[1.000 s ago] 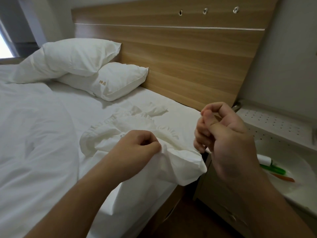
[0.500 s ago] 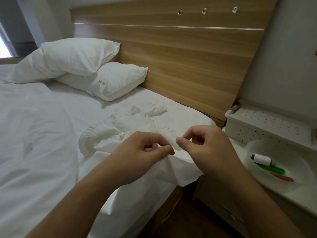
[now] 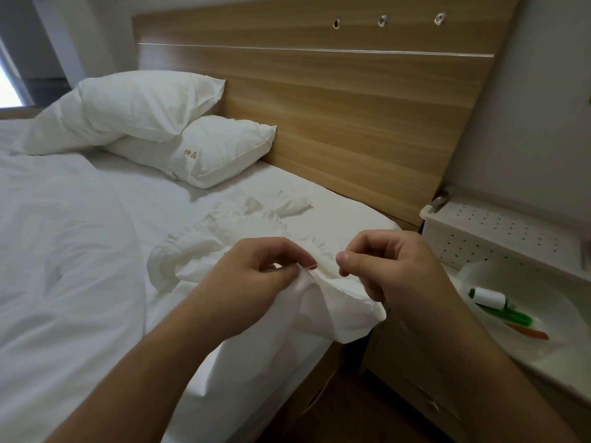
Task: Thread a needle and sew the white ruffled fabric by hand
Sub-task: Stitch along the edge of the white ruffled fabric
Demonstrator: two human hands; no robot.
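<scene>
Where both hands meet, white ruffled fabric, creased, pinched in left hand fingers; right hand grasp unclear.

Fabric on bed at centre; pillows 11 o'clock; bowl holding spool 4 o'clock.

Both hands at ruffled fabric

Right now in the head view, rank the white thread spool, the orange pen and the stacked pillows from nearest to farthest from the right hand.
From the right hand:
1. White thread spool, in the bowl to its right.
2. Orange pen, farther right in the same bowl.
3. Stacked pillows, far left at the headboard.
</scene>
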